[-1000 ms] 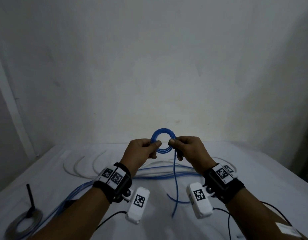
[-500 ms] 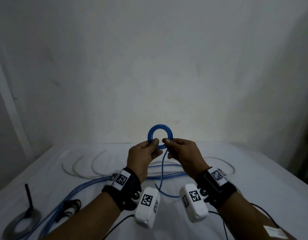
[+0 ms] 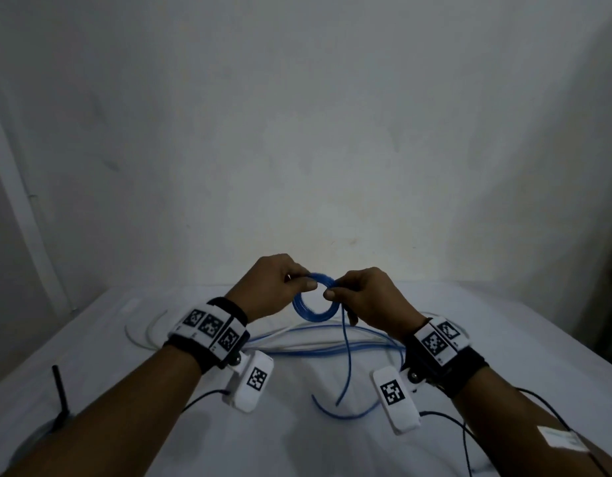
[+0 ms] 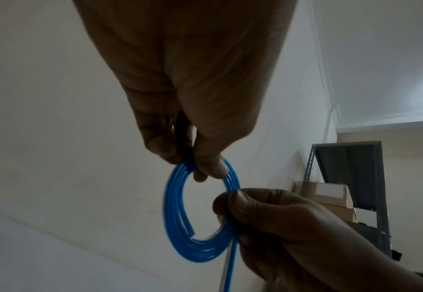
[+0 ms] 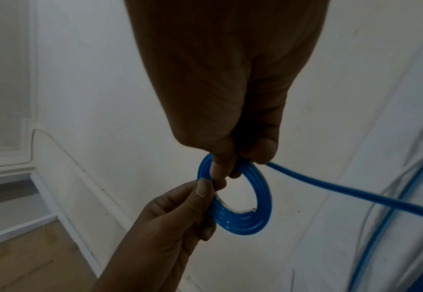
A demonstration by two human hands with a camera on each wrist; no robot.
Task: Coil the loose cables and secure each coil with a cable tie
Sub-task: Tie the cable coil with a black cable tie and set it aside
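Blue cable coil (image 3: 315, 306), small ring of several turns, held up in the air between both hands above the worktop (image 3: 504, 339), near the middle of the head view. Left hand (image 3: 273, 290) grip: thumb and fingers curled, pinching the coil's upper left side; left wrist view shows the fingertips (image 4: 213, 168) clamped on the strands at the ring's top. Right hand (image 3: 366, 297) grip: thumb and forefinger closed on the coil's right side, with the loose tail (image 3: 346, 359) of the same cable dropping from that hand down to the worktop. In the right wrist view the tail (image 5: 355, 193) runs off to the right from the pinch, and a short clear piece sits against the inner edge of the ring, what it is I cannot tell. Below and beyond the hands, more blue cables (image 3: 332, 347) lie stretched across the white worktop, and pale cables (image 3: 143, 333) loop at the far left. Dark upright stick on a round base (image 3: 60, 394) at the near left edge. Plain white wall (image 3: 297, 132) behind.
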